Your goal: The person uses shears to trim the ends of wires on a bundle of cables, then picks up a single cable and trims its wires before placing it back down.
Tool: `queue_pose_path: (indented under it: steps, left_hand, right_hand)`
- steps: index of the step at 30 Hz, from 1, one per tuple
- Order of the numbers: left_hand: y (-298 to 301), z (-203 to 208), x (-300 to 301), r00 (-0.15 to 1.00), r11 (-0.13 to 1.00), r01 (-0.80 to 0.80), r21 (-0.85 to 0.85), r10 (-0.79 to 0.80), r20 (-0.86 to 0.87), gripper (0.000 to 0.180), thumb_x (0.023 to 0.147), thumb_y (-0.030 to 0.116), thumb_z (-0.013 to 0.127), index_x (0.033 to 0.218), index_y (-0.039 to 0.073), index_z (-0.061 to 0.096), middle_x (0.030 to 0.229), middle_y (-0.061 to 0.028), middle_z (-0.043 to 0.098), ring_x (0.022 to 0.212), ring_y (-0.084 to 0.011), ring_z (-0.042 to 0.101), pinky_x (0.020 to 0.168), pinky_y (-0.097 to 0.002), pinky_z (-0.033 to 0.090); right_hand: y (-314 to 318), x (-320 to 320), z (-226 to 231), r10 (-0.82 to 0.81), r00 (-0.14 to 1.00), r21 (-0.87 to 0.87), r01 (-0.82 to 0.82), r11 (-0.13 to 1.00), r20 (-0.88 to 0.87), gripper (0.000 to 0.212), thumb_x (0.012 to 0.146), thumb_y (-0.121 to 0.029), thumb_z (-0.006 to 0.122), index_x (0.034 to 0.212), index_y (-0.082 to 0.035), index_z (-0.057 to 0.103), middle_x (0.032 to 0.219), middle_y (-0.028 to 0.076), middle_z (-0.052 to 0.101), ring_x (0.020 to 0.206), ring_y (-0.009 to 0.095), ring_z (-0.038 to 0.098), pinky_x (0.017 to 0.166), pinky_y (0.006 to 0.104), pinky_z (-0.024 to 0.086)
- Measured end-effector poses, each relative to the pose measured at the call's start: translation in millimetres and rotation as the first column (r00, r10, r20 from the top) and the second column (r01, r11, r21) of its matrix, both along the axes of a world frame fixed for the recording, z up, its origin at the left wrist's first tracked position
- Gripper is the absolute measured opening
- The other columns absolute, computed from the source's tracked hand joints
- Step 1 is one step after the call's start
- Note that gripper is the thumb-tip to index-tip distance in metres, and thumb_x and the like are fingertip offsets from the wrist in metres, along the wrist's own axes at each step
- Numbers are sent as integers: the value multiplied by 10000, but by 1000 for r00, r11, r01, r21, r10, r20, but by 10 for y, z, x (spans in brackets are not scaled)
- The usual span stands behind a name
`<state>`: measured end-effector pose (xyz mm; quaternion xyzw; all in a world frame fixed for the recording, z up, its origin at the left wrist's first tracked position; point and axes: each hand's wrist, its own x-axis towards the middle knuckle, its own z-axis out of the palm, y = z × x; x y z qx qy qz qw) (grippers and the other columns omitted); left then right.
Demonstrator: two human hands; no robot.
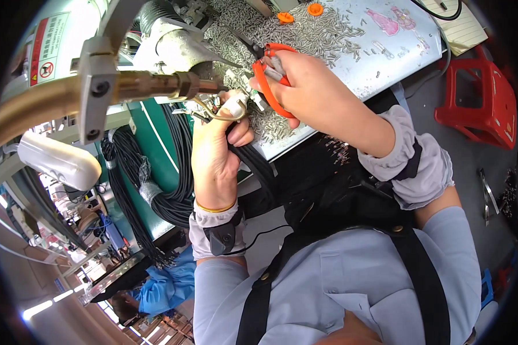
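Note:
My right hand [305, 80] is closed round orange-handled scissors [278, 103], whose dark blades point up and away to the left. Its fingertips are close to a small white and green piece beside my left hand [218, 135]. The left fingers are bent and pinch the end of a black cable [256, 167], which hangs down past the table's near edge. A brass nozzle [181, 85] reaches in from the left, just over the left fingertips. Fingers and metal parts partly hide what lies between the two hands.
Small metal pins [305, 34] lie heaped over the metal tabletop [385, 60], with an orange knob [315, 9] among them. Coiled black cables [138, 167] lie on the green surface at left. A red stool [480, 98] stands at right. Another person [161, 287] is at lower left.

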<state>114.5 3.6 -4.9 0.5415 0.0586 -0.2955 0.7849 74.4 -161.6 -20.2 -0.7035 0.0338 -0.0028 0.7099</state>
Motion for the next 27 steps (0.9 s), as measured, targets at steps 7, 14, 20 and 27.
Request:
queue_pose_path:
  steps: [7, 14, 20, 27]
  left_hand:
    - [-15, 49, -19, 997, 999, 10, 41, -13, 75, 85, 772, 42, 543, 837, 28, 491, 616, -2, 440, 414, -51, 291, 383, -194, 225]
    - [-38, 61, -65, 991, 997, -38, 67, 29, 131, 86, 767, 40, 548, 828, 18, 491, 619, -5, 448, 417, -45, 291, 381, -192, 218]
    - [-56, 107, -105, 989, 988, -51, 149, 28, 147, 144, 768, 41, 567, 894, -1, 514, 629, -9, 465, 444, -62, 340, 398, -203, 271]
    - [28, 142, -456, 975, 967, -122, 224, 75, 209, 198, 761, 22, 587, 953, -21, 563, 759, -70, 578, 652, -142, 537, 592, -252, 441]
  right_hand:
    - [30, 11, -56, -35, 994, -61, 41, 997, 102, 107, 823, -99, 494, 804, 4, 471, 549, 24, 477, 429, 85, 463, 393, 232, 370]
    - [52, 15, -70, -31, 991, -22, 34, 999, 128, 100, 804, -73, 508, 776, 10, 461, 539, 31, 467, 426, 80, 447, 395, 239, 353]
    - [37, -46, -57, -71, 975, -168, 108, 980, 211, 76, 797, -50, 507, 785, 14, 467, 549, 37, 469, 463, 85, 470, 424, 235, 356]
    - [-11, -283, -43, -104, 956, -112, 140, 984, 275, 93, 776, -55, 561, 803, 13, 505, 615, 65, 489, 500, 89, 477, 451, 229, 362]
